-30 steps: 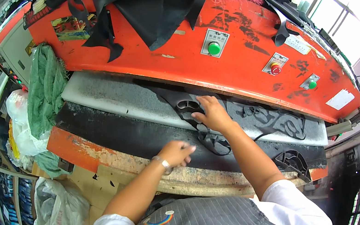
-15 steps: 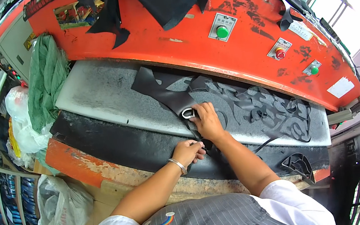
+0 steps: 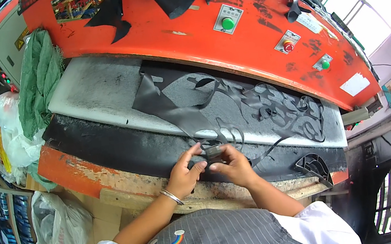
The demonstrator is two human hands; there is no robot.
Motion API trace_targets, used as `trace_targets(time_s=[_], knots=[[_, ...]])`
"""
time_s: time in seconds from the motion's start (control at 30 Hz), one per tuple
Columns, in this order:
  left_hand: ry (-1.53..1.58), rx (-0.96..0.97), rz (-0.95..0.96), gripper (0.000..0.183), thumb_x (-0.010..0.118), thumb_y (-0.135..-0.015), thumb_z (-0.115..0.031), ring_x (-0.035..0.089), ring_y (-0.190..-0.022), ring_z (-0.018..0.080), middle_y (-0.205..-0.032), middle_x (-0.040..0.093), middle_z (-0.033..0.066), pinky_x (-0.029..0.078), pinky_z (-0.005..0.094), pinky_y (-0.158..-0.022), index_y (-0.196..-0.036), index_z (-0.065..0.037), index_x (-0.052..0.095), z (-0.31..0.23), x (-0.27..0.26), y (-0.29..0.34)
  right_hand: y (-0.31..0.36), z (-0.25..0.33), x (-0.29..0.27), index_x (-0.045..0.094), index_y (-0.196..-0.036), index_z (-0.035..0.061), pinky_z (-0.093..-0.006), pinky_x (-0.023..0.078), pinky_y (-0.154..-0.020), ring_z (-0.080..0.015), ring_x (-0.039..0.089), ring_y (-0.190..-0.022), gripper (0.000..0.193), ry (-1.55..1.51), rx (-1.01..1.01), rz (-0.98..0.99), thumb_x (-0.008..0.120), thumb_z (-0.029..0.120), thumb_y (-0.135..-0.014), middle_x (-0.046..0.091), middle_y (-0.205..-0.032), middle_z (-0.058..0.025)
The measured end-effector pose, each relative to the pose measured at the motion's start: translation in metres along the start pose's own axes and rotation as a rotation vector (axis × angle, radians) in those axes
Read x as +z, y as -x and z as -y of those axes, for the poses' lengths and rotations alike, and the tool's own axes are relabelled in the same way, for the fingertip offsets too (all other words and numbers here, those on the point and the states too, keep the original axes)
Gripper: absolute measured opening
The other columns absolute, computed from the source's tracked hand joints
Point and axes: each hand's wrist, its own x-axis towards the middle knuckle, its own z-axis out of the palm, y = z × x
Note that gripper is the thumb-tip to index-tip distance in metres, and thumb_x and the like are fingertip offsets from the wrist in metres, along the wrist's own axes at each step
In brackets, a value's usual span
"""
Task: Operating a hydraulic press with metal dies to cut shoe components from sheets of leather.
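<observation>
My right hand (image 3: 235, 166) grips a small, curved metal cutting die (image 3: 214, 151) between thumb and fingers, low over the black front strip (image 3: 108, 145). Close beside it, on the left, is my left hand (image 3: 186, 175), its thumb and forefinger apart; the gap between them looks dark. Just beyond both hands, a cut-up sheet of black leather (image 3: 157, 105) lies on the grey-white cutting board (image 3: 83, 83). Its right part is a web of cut-out holes and thin strips. Some narrow strips hang over the board's near edge by my fingers.
A bigger black-rimmed cutting die (image 3: 314, 170) lies at the strip's right end. Behind the board rises an orange machine beam (image 3: 142, 34) with a red button (image 3: 288, 46) and green buttons. Bags, including a green sack (image 3: 40, 79), stand at the left.
My right hand has drawn the metal die off the leather toward me, beside my left hand. My left hand's fingers have spread. The view has shifted slightly.
</observation>
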Motion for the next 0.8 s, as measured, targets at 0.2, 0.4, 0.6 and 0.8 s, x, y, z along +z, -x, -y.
trace_targets(time_s=[0.2,0.4,0.6,0.8], knots=[[-0.276,0.206,-0.021,0.039,0.071,-0.087,-0.013,0.053,-0.064,0.0048,-0.085,0.064,0.0009,0.046,0.0215,-0.057,-0.123,-0.004,0.062,-0.008,0.000,-0.002,-0.004,0.009,0.010,0.065,-0.105,0.0049,-0.0315,0.045,-0.080,-0.0195,0.054,-0.089,0.027,0.375,-0.204,0.034,0.075,0.007,-0.080,0.055,-0.094,-0.0059],[-0.110,0.150,-0.314,0.021,0.072,-0.088,-0.021,0.053,-0.065,0.0057,-0.077,0.059,0.0003,0.042,0.0244,-0.051,-0.092,-0.005,0.058,-0.008,-0.003,-0.026,-0.023,0.022,0.012,0.061,-0.105,0.0032,-0.0332,0.045,-0.080,-0.0256,0.052,-0.089,0.027,0.491,-0.362,-0.187,0.072,0.001,-0.079,0.054,-0.097,-0.0123],[-0.760,0.204,-0.692,0.025,0.064,-0.077,-0.015,0.064,-0.089,0.0333,-0.097,0.066,0.0186,0.048,0.0394,-0.082,-0.098,-0.001,0.060,-0.062,-0.119,-0.119,-0.074,0.040,-0.032,0.054,-0.117,0.0037,-0.0426,0.045,-0.087,-0.0375,0.054,-0.100,0.040,0.656,-0.444,-0.257,0.068,0.003,-0.079,0.058,-0.106,-0.0172],[-1.370,-0.112,-0.563,0.044,0.065,-0.087,-0.028,0.059,-0.110,0.0396,-0.117,0.062,0.0254,0.047,0.0440,-0.094,-0.118,0.002,0.061,-0.104,-0.128,-0.166,-0.155,0.037,-0.058,0.054,-0.123,0.0025,-0.0447,0.045,-0.091,-0.0377,0.052,-0.105,0.046,0.873,-0.585,-0.142,0.068,0.006,-0.079,0.057,-0.112,-0.0180]])
